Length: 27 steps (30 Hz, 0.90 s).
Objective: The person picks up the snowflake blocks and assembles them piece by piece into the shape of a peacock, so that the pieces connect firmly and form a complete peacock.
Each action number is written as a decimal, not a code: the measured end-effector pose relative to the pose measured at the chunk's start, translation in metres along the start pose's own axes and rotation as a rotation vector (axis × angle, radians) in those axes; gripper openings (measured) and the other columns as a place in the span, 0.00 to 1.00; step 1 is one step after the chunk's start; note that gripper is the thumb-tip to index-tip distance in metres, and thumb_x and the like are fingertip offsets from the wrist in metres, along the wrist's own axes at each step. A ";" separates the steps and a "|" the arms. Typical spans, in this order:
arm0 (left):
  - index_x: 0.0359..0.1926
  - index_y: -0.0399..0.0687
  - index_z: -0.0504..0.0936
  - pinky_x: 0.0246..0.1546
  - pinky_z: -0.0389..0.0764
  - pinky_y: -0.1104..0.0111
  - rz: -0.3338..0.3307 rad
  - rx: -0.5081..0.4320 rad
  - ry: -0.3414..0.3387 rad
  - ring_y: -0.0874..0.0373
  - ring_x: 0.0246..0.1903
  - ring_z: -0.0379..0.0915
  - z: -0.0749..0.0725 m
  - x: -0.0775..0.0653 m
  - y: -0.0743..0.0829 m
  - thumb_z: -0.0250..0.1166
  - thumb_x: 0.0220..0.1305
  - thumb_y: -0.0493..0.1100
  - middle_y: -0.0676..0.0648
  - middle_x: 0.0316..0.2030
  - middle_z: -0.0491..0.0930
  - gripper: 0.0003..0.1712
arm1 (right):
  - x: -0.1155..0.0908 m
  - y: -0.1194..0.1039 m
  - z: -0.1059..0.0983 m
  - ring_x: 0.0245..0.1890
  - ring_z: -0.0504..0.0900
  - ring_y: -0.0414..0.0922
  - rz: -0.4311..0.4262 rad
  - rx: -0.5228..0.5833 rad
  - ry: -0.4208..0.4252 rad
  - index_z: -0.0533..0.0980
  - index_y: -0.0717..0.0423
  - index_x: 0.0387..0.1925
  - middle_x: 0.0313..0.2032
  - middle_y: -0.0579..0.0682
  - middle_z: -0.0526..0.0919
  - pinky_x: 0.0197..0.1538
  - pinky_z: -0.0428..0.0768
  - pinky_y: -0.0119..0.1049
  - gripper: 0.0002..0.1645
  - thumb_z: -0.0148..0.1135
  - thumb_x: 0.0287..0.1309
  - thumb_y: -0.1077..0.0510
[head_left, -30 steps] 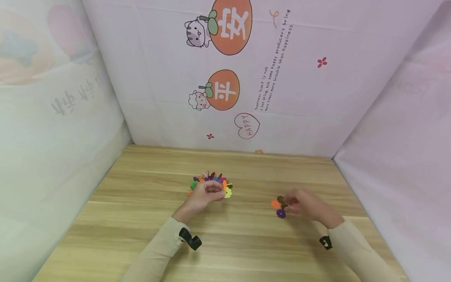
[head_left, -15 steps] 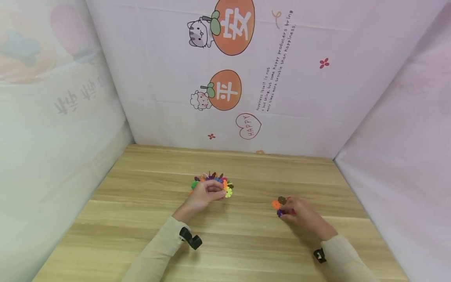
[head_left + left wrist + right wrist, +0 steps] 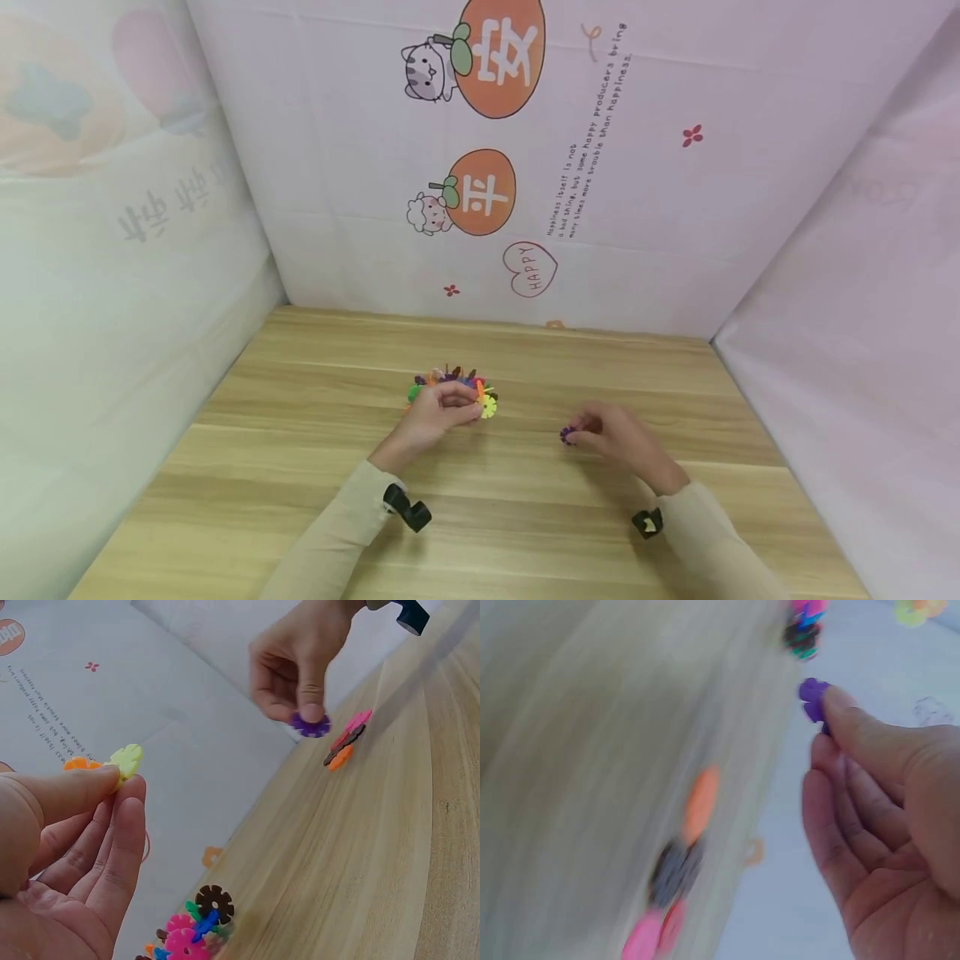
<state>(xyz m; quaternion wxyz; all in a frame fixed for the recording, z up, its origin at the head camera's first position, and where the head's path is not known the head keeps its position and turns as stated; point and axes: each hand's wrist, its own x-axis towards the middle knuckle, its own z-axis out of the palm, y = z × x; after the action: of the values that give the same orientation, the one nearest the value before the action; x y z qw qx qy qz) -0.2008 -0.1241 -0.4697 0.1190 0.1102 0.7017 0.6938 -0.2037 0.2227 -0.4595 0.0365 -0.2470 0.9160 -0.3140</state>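
My left hand (image 3: pixel 429 418) pinches a yellow snowflake disc (image 3: pixel 488 407) between thumb and fingers; an orange snowflake disc (image 3: pixel 81 763) is beside it in the same pinch. Held by its edge, a purple snowflake disc (image 3: pixel 567 436) sits in the fingertips of my right hand (image 3: pixel 622 437), raised over the table. Behind the left hand lies a cluster of joined multicoloured discs (image 3: pixel 450 377), partly hidden in the head view. Both wrist views show loose discs on the table below my right hand: an orange one (image 3: pixel 701 804), dark brown ones (image 3: pixel 667 874), a pink one (image 3: pixel 642 937) and a red one (image 3: pixel 672 922).
The wood-grain table (image 3: pixel 465 533) meets a printed white cloth wall (image 3: pixel 337 208) at the back. White cloth also hangs at the left (image 3: pixel 112 333) and right (image 3: pixel 847 317). Black wrist mounts (image 3: pixel 406 507) sit on both sleeves.
My right hand has picked up the purple disc from the loose group and moved left with it, towards my left hand. The left hand has stayed nearly still, holding its discs.
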 end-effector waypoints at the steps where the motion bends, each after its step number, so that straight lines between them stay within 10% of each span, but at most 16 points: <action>1: 0.54 0.36 0.83 0.59 0.85 0.42 0.001 -0.008 0.001 0.40 0.49 0.87 0.000 0.000 0.000 0.72 0.70 0.40 0.43 0.45 0.88 0.17 | 0.004 -0.006 0.002 0.34 0.86 0.33 -0.009 0.009 0.020 0.84 0.47 0.36 0.33 0.39 0.90 0.39 0.85 0.28 0.04 0.75 0.63 0.56; 27: 0.54 0.32 0.84 0.59 0.86 0.47 -0.033 -0.049 0.072 0.38 0.51 0.88 0.001 0.002 0.001 0.72 0.69 0.39 0.42 0.44 0.90 0.17 | 0.050 -0.069 0.063 0.35 0.89 0.38 -0.257 0.297 0.457 0.86 0.49 0.36 0.35 0.45 0.91 0.44 0.89 0.33 0.07 0.78 0.59 0.61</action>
<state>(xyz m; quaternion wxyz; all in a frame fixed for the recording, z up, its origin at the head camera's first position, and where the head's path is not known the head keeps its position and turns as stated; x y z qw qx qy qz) -0.2021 -0.1227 -0.4682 0.1077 0.0709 0.6901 0.7121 -0.2038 0.1167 -0.4645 -0.1748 -0.2757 0.8058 -0.4941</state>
